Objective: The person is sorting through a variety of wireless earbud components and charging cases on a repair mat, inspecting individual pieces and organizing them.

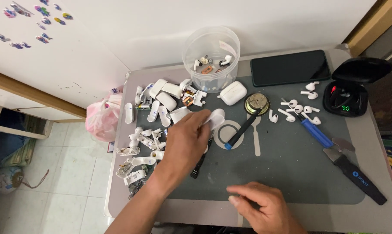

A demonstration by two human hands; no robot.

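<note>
Small table (pixel 377 164) against a white wall, tiled floor to the left, a grey work mat (pixel 291 173) over most of the top.

Left hand (pixel 185 141) reaches over the mat's upper left; its grip is closed on a white earbud-case shell (pixel 216 118), pinched at the lower edge between thumb and fingers. Shell sits just above the mat, beside a black-handled tool (pixel 200 164) that lies partly under the hand.

Right hand (pixel 258 203) rests low at the mat's front edge, fingers curled loosely. Cannot tell whether it holds anything small; nothing shows between the fingertips.

Handling, as judged: shell is thin moulded plastic, so very light, stiff but likely to crack if squeezed across the open side, and smooth enough to slip. Best taken at the rim or the rounded corners, with light pressure.

Around:
- heap of white case parts (pixel 150 125) at the left, touching the hand's far side
- clear round tub (pixel 211 58) with a few small parts at the back
- closed white charging case (pixel 232 93) just below the tub
- round metal part (pixel 257 103) with a black-and-blue pry tool (pixel 241 132) leaning off it
- dark phone (pixel 290 67) at the back
- loose white earbuds (pixel 300 108)
- blue-handled screwdriver (pixel 316 132)
- open black earbud case (pixel 349 86) at the right
- black-handled scraper (pixel 356 173)
- pink bag (pixel 101 119) off the left edge
</note>
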